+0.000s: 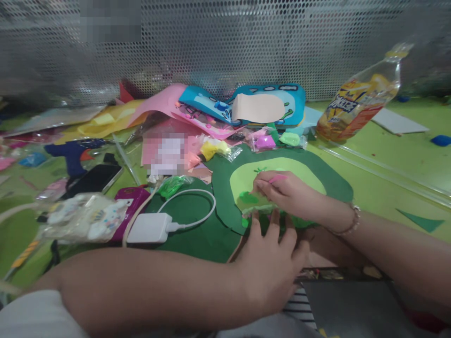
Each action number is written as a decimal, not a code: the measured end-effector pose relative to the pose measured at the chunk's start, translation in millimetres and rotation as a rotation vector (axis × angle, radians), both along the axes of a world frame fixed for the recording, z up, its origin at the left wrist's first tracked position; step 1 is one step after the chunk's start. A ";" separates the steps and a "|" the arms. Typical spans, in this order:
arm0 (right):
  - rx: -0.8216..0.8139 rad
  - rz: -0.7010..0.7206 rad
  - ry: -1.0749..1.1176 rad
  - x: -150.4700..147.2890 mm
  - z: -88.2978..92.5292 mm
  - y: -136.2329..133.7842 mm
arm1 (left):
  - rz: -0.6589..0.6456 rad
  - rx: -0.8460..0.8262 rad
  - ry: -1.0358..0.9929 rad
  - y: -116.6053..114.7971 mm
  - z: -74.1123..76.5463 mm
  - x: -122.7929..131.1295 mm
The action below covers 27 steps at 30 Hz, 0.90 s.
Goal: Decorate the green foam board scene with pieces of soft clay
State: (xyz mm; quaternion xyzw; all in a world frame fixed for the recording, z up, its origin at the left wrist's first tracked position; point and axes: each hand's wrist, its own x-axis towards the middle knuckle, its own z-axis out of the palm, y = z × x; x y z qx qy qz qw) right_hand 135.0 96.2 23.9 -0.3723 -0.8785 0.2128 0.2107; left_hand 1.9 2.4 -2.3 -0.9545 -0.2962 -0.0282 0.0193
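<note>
My left hand (269,258) lies with its fingers spread on the lower edge of a layered green cutout, a light green piece (306,178) on a dark green sheet (338,188). Just beyond its fingertips, my right hand (282,192) is closed in a pinch round a slim pink tool (278,178), mostly hidden by the fingers. Its tip points down at the light green piece, near a bright green clay patch (248,197). A pale green strip lies along the lower edge, partly under my left fingertips.
Bagged clay, purple (264,141) and yellow (209,149), lies behind the cutout. A tilted drink bottle (355,105) stands at back right. Left are a white charger (150,227) with its cable, a phone (93,180) and a blue glue gun (72,152). A perforated metal panel (211,47) rises behind.
</note>
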 end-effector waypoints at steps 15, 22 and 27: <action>0.034 0.005 0.005 -0.2 -1.3 -0.9 | 0.002 0.006 0.014 -1.2 -0.7 0.7; 0.024 -0.003 -0.004 -0.9 1.3 -0.8 | -0.001 -0.008 0.007 -0.9 -1.3 0.8; -0.001 0.017 0.019 0.7 0.7 -2.1 | -0.004 0.001 0.000 -0.6 -0.8 0.4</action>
